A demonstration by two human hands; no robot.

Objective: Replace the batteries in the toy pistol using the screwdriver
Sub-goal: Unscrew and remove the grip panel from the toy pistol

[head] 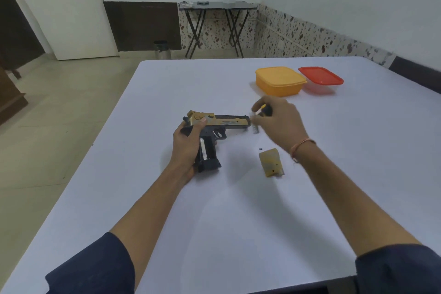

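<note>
While the left hand (pixel 188 148) wraps around the back of its grip, the toy pistol (pixel 222 123) is held on its side near the middle of the white desk (pixel 238 210), muzzle pointing right. Whether it rests on the surface is unclear. Its slide is gold and its frame black. The side of the grip is uncovered, and a silvery battery (pixel 202 148) shows inside the open compartment. The left thumb presses on the slide near its rear.

Just past the muzzle, the right hand (pixel 279 122) curls its fingers around a screwdriver (pixel 263 110) with a yellow and black handle. This hand is blurred, and the tool's tip cannot be made out. A small silvery object (pixel 255 128) beside the muzzle is too blurred to identify. A thin orange bracelet (pixel 302 145) circles the right wrist.

Right of the grip and nearer the person, a gold cover panel (pixel 272 162) lies on the desk, apart from the pistol, with a tiny dark screw (pixel 260 149) just beside it.

Toward the far right of the desk stands a yellow lidded container (pixel 280 81), and just beside it a clear container with a red lid (pixel 321 77). Both forearms come out of dark blue sleeves (pixel 95 267). Beyond the desk are a pale floor, a steel bin (pixel 162 51) and a white door (pixel 64 7).
</note>
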